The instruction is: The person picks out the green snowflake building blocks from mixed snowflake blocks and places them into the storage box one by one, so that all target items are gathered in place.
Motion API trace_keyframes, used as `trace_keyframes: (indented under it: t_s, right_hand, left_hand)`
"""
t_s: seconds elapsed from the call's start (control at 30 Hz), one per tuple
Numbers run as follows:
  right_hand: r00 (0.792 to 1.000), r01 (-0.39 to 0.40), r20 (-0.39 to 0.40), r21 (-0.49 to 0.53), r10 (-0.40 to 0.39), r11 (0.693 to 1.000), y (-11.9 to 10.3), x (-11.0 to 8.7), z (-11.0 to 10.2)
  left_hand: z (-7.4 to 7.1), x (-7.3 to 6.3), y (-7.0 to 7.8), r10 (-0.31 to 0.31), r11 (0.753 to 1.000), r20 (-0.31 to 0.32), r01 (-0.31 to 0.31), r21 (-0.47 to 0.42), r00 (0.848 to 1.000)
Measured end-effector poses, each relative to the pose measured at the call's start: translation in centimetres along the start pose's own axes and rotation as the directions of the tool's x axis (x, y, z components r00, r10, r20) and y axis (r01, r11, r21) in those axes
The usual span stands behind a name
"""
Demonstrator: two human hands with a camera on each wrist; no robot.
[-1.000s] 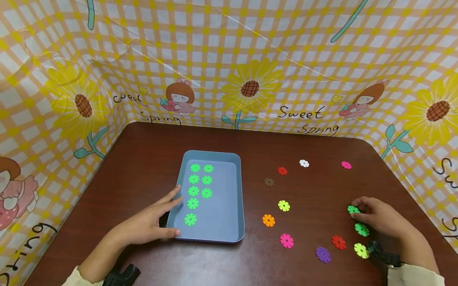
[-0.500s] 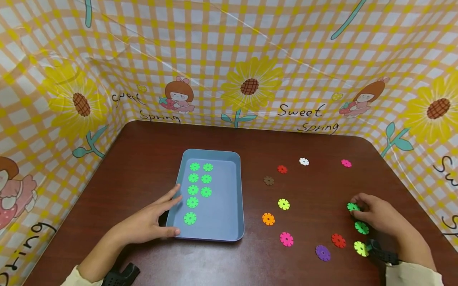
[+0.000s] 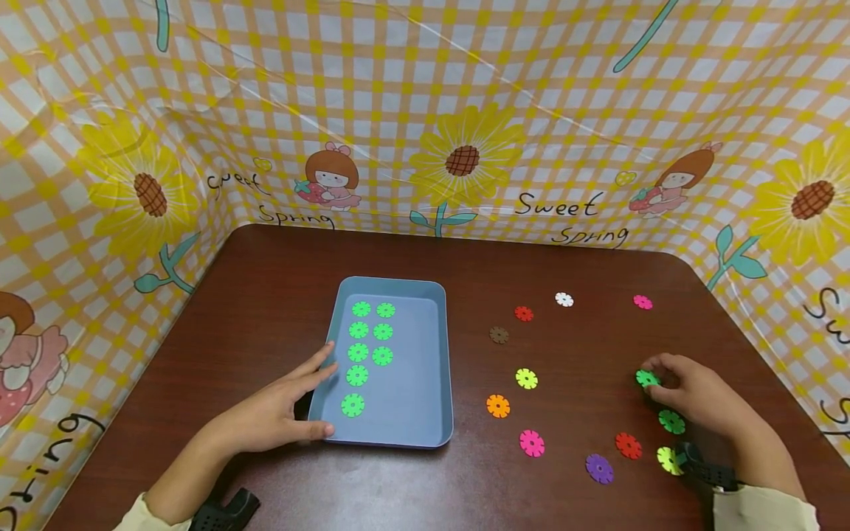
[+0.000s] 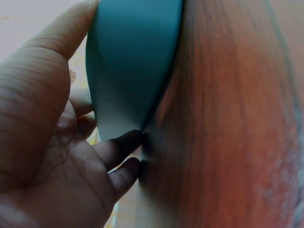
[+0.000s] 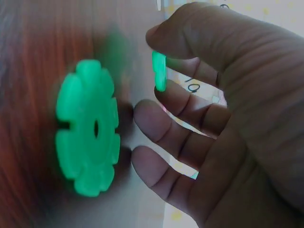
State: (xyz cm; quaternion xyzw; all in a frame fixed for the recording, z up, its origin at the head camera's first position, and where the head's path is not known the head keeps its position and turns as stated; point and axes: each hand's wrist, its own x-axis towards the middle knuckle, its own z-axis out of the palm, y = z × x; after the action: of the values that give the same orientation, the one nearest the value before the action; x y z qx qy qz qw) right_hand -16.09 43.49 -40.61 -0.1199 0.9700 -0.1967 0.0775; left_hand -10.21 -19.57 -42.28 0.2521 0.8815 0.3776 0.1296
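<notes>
My right hand (image 3: 693,391) pinches a green interlocking disc (image 3: 647,378) between thumb and fingertips; in the right wrist view that disc (image 5: 160,71) shows edge-on, lifted off the table. Close below the hand, a second green disc (image 5: 90,128) lies flat. My left hand (image 3: 272,413) rests spread at the left side of a blue-grey tray (image 3: 418,398). Its thumb touches the near left corner and the fingertips reach the left rim. The left wrist view shows the lower fingers (image 4: 126,175) against the tray's outer wall (image 4: 133,57). Several green discs (image 3: 357,352) lie in two columns inside.
Loose discs lie right of the tray: orange (image 3: 498,405), yellow (image 3: 527,379), brown (image 3: 499,335), white (image 3: 564,299) and purple (image 3: 600,469), plus several red and pink ones. A yellow disc (image 3: 669,461) sits by the right wrist strap. Patterned cloth (image 3: 458,96) walls the table's back and sides.
My right hand has shifted slightly left and away from me with the pinched green disc, drawing it off from the second green disc. The left hand and tray stay put.
</notes>
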Motion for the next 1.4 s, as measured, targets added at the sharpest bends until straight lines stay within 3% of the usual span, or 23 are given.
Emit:
trace_keyframes:
  t_s: [0.27, 0.4, 0.63, 0.83, 1.03, 1.27, 1.4]
  right_hand:
    - [0.999, 0.036, -0.009, 0.025, -0.036, 0.999, -0.8, 0.2, 0.5]
    - [0.996, 0.073, -0.057, 0.009, -0.072, 0.997, -1.4, 0.3, 0.7]
    - [0.966, 0.196, -0.172, 0.015, -0.191, 0.981, -3.0, 1.1, 1.2]
    - [0.951, 0.254, -0.187, 0.016, -0.246, 0.967, -4.1, 1.6, 1.6]
    - [0.921, 0.328, -0.228, 0.021, -0.315, 0.945, -5.5, 1.8, 1.9]
    - [0.921, 0.33, -0.218, 0.005, -0.321, 0.944, -7.0, 2.1, 2.1]
    - [0.908, 0.367, -0.214, -0.009, -0.361, 0.93, -7.8, 2.4, 2.1]
  left_hand:
    - [0.1, -0.1, 0.0, -0.003, 1.0, 0.006, 0.003, -0.003, 1.0]
    - [0.1, 0.0, 0.0, -0.005, 1.0, 0.003, 0.005, -0.009, 1.0]
    - [0.1, 0.1, 0.0, 0.004, 1.0, 0.003, -0.004, -0.006, 1.0]
    - [0.0, 0.1, 0.0, 0.01, 1.0, 0.006, -0.01, -0.012, 1.0]
    - [0.0, 0.1, 0.1, 0.007, 1.0, 0.004, -0.007, -0.007, 1.0]
    - [0.0, 0.1, 0.1, 0.01, 1.0, 0.001, -0.01, 0.0, 1.0]
    - [0.0, 0.0, 0.0, 0.009, 1.0, 0.0, -0.009, 0.005, 1.0]
